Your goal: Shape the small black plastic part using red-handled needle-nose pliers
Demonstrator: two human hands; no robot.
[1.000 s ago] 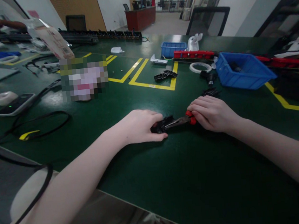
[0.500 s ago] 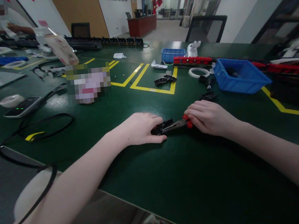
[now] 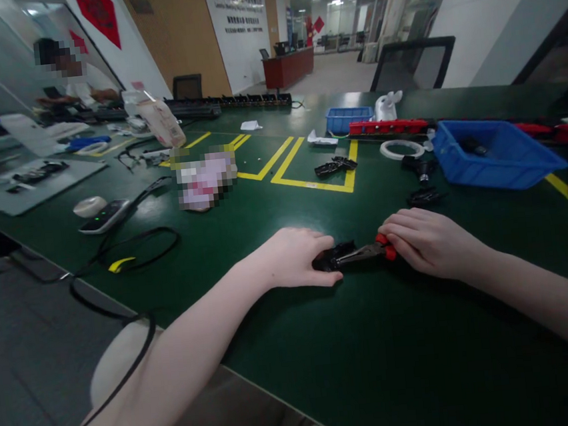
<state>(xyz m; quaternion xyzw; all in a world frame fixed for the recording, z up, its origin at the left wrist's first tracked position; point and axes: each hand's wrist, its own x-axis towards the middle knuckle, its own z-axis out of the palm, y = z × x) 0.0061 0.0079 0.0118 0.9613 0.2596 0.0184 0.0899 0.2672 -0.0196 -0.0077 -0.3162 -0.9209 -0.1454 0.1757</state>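
My left hand (image 3: 298,258) rests on the green table (image 3: 358,353), fingers closed round a small black plastic part (image 3: 332,256). My right hand (image 3: 430,242) is closed on the red handles of needle-nose pliers (image 3: 368,252). The pliers' metal jaws point left and meet the black part between my two hands. Both forearms lie low over the table's near edge.
A blue bin (image 3: 499,152) stands at the right, a smaller blue tray (image 3: 348,118) further back. Loose black parts (image 3: 334,166), a white tape ring (image 3: 401,149) and red strips (image 3: 389,125) lie beyond my hands. A black cable (image 3: 131,244) and handset (image 3: 103,215) lie left. Another person sits far left.
The view has tilted up and swung left, showing more of the room and a person far left. My hands keep the same hold on the part and pliers.
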